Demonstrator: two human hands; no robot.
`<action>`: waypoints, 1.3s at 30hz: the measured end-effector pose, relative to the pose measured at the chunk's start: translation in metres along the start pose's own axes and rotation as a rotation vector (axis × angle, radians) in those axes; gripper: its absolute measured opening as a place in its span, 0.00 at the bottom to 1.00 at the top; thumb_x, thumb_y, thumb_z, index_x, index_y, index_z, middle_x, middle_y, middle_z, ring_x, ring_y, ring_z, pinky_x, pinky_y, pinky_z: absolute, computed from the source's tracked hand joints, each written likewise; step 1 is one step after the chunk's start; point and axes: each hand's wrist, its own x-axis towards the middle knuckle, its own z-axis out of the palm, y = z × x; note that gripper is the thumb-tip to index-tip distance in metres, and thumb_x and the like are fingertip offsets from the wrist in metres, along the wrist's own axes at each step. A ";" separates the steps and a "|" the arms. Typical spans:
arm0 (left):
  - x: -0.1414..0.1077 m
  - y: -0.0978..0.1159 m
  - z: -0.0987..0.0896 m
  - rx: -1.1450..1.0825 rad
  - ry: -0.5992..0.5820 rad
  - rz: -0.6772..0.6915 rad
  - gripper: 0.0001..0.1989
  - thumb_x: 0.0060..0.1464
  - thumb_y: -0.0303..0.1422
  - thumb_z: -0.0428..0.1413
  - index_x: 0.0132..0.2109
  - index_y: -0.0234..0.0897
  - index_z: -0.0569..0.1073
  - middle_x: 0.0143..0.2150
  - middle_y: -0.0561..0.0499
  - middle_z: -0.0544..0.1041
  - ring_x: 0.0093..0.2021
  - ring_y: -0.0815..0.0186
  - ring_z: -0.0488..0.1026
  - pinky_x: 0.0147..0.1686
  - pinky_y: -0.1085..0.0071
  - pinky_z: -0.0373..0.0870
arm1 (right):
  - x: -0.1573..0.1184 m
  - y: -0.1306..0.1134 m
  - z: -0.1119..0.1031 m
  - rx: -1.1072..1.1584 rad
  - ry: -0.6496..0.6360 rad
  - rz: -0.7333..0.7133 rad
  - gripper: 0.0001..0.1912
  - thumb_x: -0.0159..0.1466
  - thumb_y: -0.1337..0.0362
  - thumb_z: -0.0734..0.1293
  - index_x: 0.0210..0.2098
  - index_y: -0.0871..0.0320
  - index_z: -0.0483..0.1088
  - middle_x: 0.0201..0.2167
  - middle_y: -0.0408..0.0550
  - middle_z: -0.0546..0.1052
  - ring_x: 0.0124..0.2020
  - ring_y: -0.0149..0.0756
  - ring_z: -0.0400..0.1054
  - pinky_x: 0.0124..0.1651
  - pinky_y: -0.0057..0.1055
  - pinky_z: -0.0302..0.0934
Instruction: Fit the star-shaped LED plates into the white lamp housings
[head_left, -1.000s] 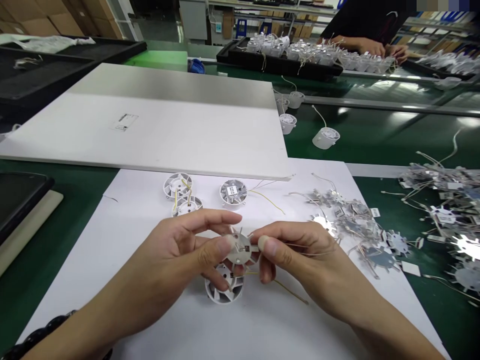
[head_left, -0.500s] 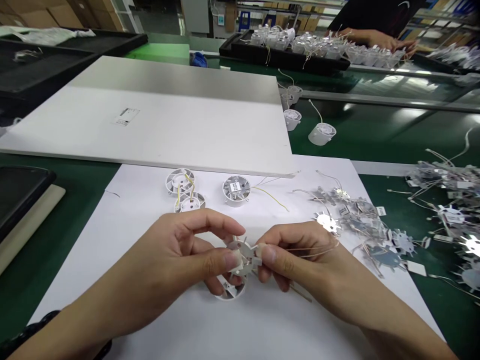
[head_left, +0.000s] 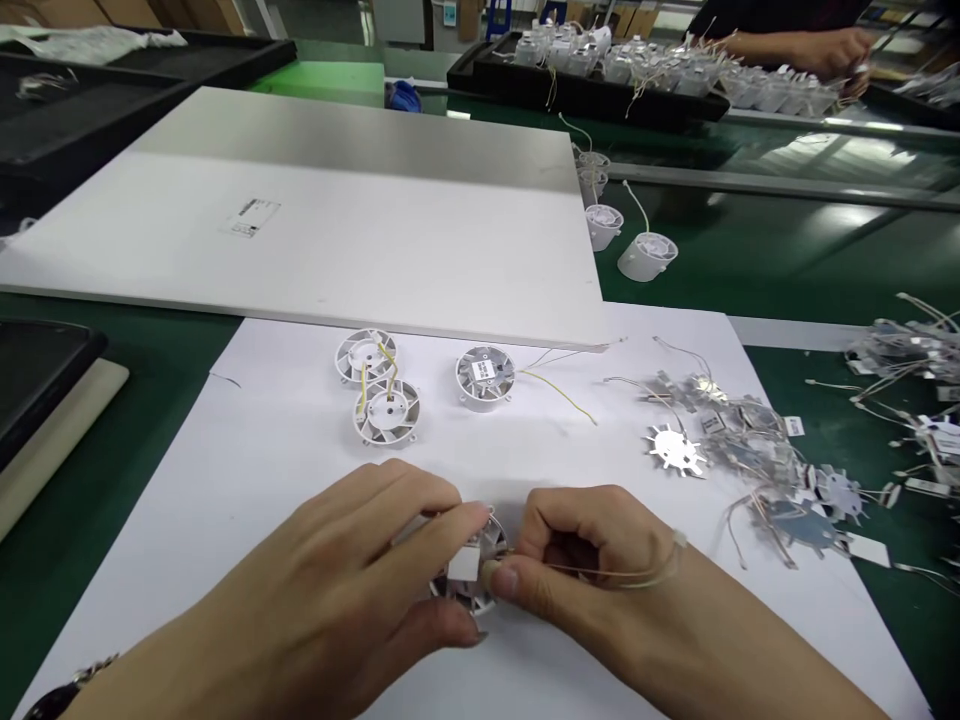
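My left hand (head_left: 330, 570) and my right hand (head_left: 592, 555) are close together, and both hold a white plastic lamp case (head_left: 491, 540). It is round, with thin slots like a little wheel. It sits low on a sheet of white paper (head_left: 225, 480), and my hands hide most of it. My left fingers curve over it and press on a small white square block (head_left: 463, 566). My right thumb and finger pinch near its edge, and thin shiny wires (head_left: 637, 578) run back across that hand.

Three more lamp cases sit on the paper in front of me. Two are touching (head_left: 386, 411), with yellow wires on them. The third (head_left: 485, 375) stands apart, with a sticker on it. To the right lies a messy pile of flat, spiky metal stars (head_left: 675, 448). A big smooth white board (head_left: 315, 250) lies on the green desk (head_left: 112, 400), just past the paper.
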 end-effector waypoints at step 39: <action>0.001 0.004 0.002 0.032 -0.023 -0.120 0.20 0.79 0.55 0.43 0.57 0.56 0.75 0.52 0.65 0.88 0.45 0.65 0.89 0.39 0.72 0.86 | 0.005 0.002 -0.002 0.020 -0.095 0.122 0.19 0.67 0.57 0.72 0.25 0.55 0.63 0.24 0.38 0.68 0.28 0.31 0.59 0.30 0.30 0.52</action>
